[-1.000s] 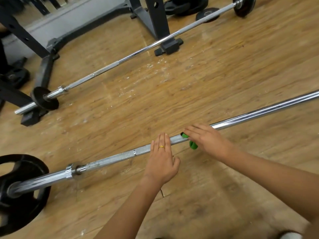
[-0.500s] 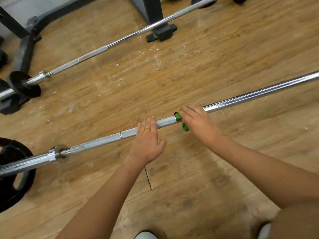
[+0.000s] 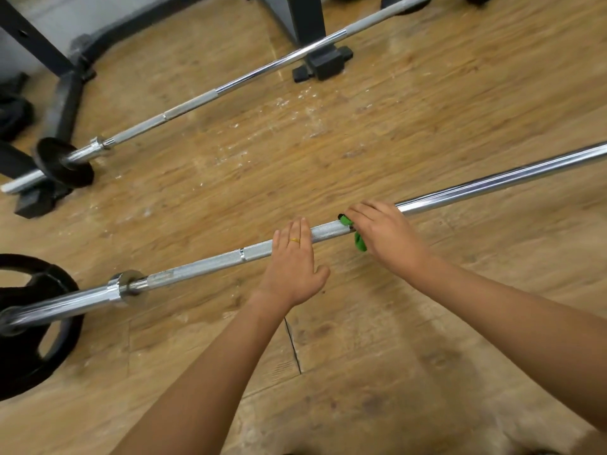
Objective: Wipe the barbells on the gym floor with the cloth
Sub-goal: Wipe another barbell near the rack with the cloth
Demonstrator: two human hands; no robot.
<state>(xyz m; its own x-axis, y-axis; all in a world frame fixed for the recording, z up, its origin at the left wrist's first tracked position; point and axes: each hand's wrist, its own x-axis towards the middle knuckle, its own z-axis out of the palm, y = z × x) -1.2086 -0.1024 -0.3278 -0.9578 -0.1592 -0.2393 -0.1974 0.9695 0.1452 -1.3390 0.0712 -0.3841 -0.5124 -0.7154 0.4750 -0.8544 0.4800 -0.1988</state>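
Note:
A chrome barbell lies across the wooden floor from lower left to upper right, with a black plate on its left end. My left hand rests flat on the knurled shaft, fingers straight. Just to its right, my right hand wraps a green cloth around the same bar; only small bits of the cloth show. A second, thinner barbell lies farther back, with a small black plate near its left end.
A black rack frame stands at the back left, and a rack post with a foot block stands behind the far barbell. Open wooden floor separates the two bars. More black plates sit at the far left edge.
The view has shifted. Both hands stay on the near bar side by side, holding much the same spot on the shaft.

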